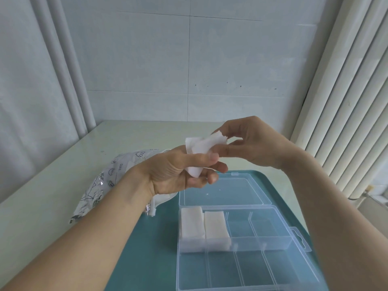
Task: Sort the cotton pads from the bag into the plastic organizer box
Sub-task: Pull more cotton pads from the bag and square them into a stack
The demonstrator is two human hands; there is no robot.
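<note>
Head view is showing both hands pinching one small stack of cotton pads (199,149) above the clear organizer box (237,246): left hand (180,171) gripping its lower end, right hand (247,141) nipping the frayed top corner. Pulling apart could tear or scatter the soft, white, limp pads onto the teal tray (159,248).

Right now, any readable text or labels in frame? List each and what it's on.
"Date." on the foil bag, printed sideways beside small line drawings.
Other print on the bag: too small and creased to read.
Organizer box, tray, cotton pads: no text visible.
</note>
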